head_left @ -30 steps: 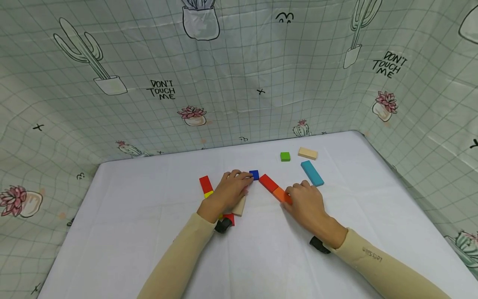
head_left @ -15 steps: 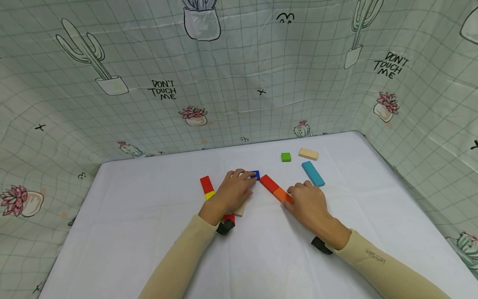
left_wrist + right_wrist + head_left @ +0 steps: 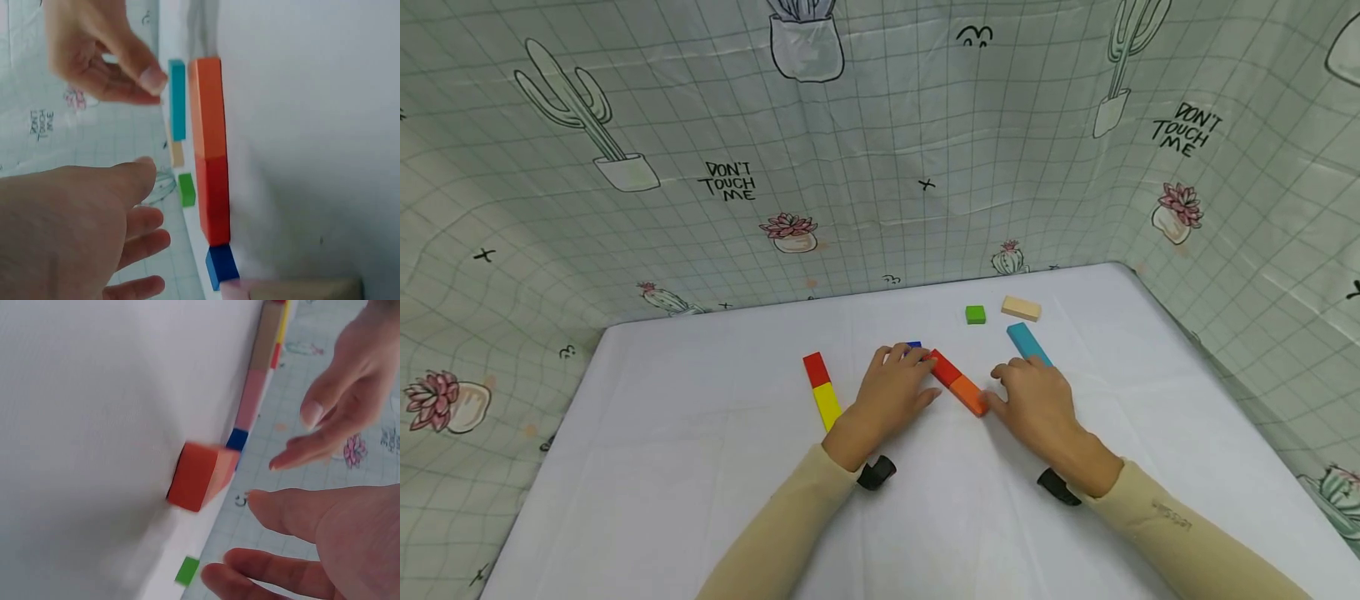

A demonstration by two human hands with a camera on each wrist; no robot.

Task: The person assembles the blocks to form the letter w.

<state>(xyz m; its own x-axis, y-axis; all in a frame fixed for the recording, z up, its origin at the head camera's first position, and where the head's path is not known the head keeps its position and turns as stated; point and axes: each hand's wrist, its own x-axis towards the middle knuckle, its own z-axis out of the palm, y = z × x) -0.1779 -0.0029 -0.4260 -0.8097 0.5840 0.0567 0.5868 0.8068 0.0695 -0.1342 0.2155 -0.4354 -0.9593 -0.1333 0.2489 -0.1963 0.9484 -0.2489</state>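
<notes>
My left hand [image 3: 891, 396] hovers over the row of blocks, fingers loosely spread, its fingertips above the far end of the red block [image 3: 945, 367] and nothing gripped. End to end with that block lies an orange block [image 3: 968, 395]. Beside the orange block's near end is my right hand [image 3: 1033, 408], thumb and fingers apart and holding nothing. A blue block [image 3: 222, 267] meets the red block's far end. The pink block [image 3: 250, 400] and beige block [image 3: 267, 337] continue the line from the blue one; my left hand hides them in the head view.
Left of the left hand, another red block [image 3: 816, 370] touches a yellow block [image 3: 827, 405]. Farther back lie a green block [image 3: 975, 315], a light wooden block [image 3: 1021, 308] and a light-blue block [image 3: 1028, 343]. A patterned cloth [image 3: 865, 150] rises behind the white table [image 3: 685, 467].
My left hand has moved right, from the blue block toward the red one, uncovering more of the yellow block. My right hand has drawn slightly right, away from the orange block.
</notes>
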